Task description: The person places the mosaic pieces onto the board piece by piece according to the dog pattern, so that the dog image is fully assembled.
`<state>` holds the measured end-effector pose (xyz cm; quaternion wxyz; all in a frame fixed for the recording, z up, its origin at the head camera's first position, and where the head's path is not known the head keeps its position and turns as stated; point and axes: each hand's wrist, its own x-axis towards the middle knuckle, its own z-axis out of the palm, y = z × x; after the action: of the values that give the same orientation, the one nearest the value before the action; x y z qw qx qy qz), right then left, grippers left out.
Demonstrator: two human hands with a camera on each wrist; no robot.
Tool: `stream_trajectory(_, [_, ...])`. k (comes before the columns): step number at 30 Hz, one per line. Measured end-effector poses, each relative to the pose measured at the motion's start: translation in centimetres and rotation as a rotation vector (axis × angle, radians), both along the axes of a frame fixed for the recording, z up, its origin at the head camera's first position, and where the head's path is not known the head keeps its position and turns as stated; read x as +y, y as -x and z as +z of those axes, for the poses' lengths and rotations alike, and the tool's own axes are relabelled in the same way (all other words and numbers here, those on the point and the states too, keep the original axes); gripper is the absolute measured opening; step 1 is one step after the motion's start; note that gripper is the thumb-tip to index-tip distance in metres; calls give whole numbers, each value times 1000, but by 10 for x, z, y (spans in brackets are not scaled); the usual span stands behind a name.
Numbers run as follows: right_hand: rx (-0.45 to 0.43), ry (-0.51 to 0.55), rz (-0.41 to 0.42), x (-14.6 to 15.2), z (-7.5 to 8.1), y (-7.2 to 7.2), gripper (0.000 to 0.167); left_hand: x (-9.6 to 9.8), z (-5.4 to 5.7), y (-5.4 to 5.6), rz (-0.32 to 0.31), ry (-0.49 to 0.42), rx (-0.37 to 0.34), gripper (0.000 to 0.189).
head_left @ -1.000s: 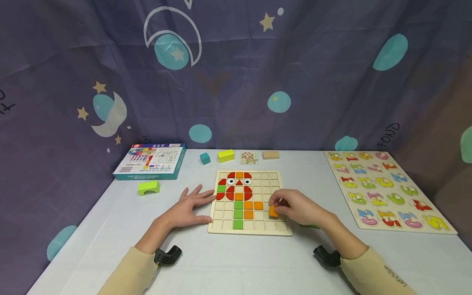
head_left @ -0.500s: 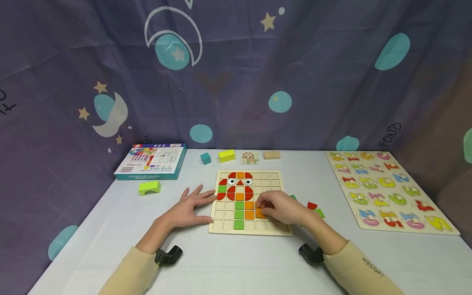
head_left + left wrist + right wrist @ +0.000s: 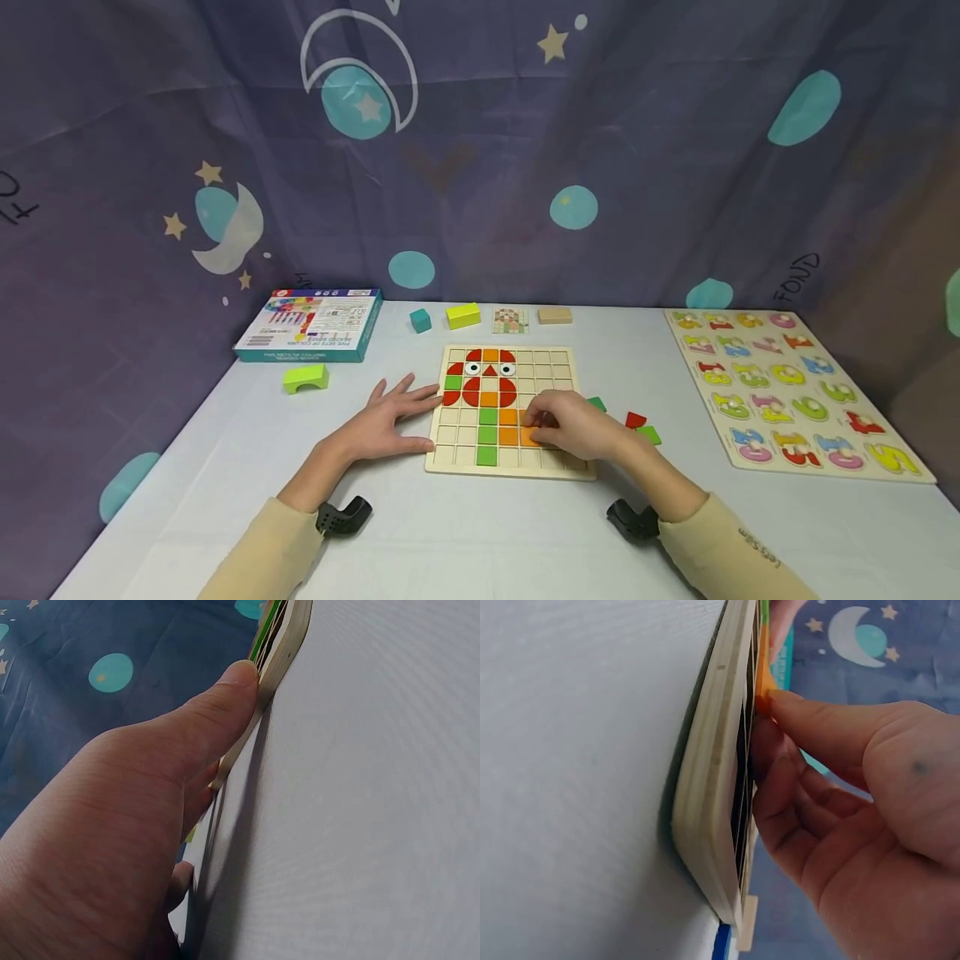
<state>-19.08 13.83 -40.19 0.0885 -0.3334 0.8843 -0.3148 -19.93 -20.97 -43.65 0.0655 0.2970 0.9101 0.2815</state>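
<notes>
A square wooden grid board point(image 3: 553, 372) lies mid-table, with red, orange and green tiles and two eye pieces forming a bird-like figure. My left hand point(image 3: 384, 425) rests flat at its left edge, fingers spread; in the left wrist view the thumb point(image 3: 238, 675) touches the board's side. My right hand point(image 3: 573, 425) is over the lower right grid and pinches an orange square tile point(image 3: 529, 437) at a cell beside another orange tile point(image 3: 508, 437). In the right wrist view the thumb tip is against the orange tile point(image 3: 764, 696), fingers curled below.
Loose green point(image 3: 649, 434) and red point(image 3: 636, 420) pieces lie right of the board. Behind it stand a teal cube point(image 3: 420, 321), a yellow block point(image 3: 463, 316), a pattern card point(image 3: 511, 321) and a plain wooden block point(image 3: 555, 316). A box point(image 3: 307, 327), green arch point(image 3: 306, 378) and number puzzle point(image 3: 759, 392) flank it.
My right hand has moved left across the board with the orange tile, from the right columns to beside the other orange tiles. The left hand has stayed at the board's edge.
</notes>
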Motion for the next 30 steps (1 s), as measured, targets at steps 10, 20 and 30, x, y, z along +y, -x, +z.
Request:
stream_trajectory(10, [-10, 11, 1, 4, 4, -1, 10, 0, 0, 0, -1, 1, 5, 78])
stream_trajectory(20, [-61, 39, -100, 29, 22, 6, 12, 1, 1, 0, -2, 1, 3, 78])
stream_trajectory(30, [-49, 9, -195, 59, 22, 21, 14, 0, 0, 0, 1, 4, 6, 78])
